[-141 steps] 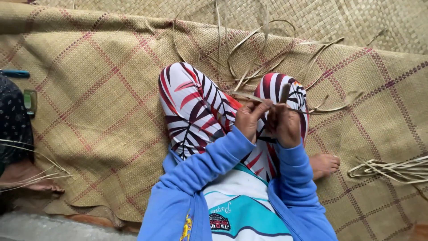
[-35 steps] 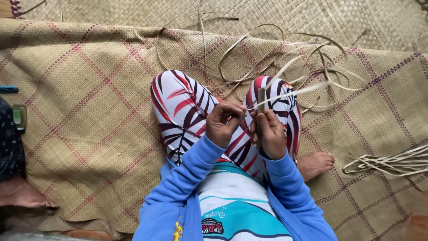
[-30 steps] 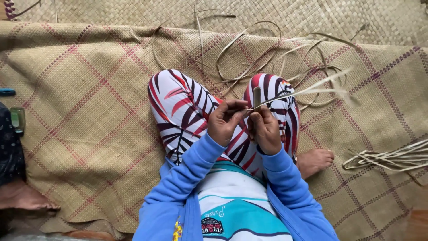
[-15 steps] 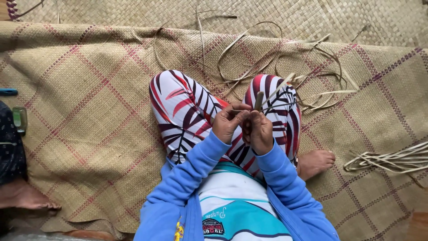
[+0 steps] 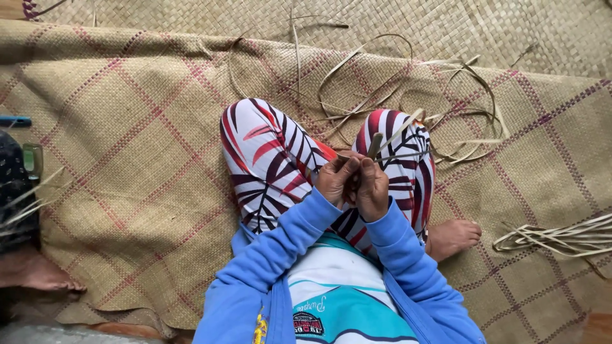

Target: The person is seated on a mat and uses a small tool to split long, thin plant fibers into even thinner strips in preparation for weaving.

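Here, the left hand [image 5: 336, 180] and right hand [image 5: 371, 189] pinch a leaf strip [image 5: 390, 141] rising between them.

Woven straw mats [image 5: 127, 159] with purple checks cover the floor

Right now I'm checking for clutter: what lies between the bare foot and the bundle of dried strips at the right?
In the head view, only bare woven mat lies between the bare foot and the bundle of strips.

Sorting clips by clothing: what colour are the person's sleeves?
Bright blue sleeves, seen clearest in the head view.
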